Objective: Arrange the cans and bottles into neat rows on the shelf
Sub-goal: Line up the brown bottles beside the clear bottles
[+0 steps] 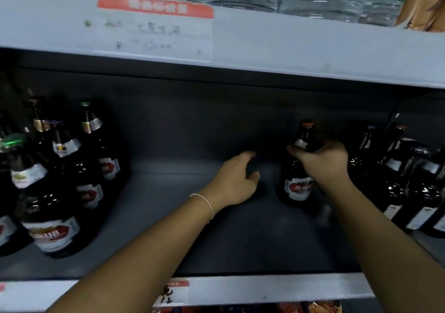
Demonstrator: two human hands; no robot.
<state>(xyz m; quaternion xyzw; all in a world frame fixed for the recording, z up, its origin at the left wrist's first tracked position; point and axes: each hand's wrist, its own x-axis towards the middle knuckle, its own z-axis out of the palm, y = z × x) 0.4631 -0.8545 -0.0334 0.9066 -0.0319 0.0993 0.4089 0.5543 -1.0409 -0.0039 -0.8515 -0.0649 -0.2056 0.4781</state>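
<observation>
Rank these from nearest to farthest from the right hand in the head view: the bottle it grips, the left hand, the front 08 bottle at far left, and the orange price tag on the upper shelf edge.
1. Gripped bottle, in the right hand, at its neck.
2. Left hand, mid-shelf, empty.
3. Orange price tag, up left.
4. 08 bottle, far left front.

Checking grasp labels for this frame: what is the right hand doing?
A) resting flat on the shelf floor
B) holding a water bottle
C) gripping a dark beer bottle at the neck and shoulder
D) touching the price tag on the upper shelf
C: the right hand is wrapped around the upper part of a dark beer bottle standing mid-shelf, while the left hand hangs open and empty beside it.
</observation>
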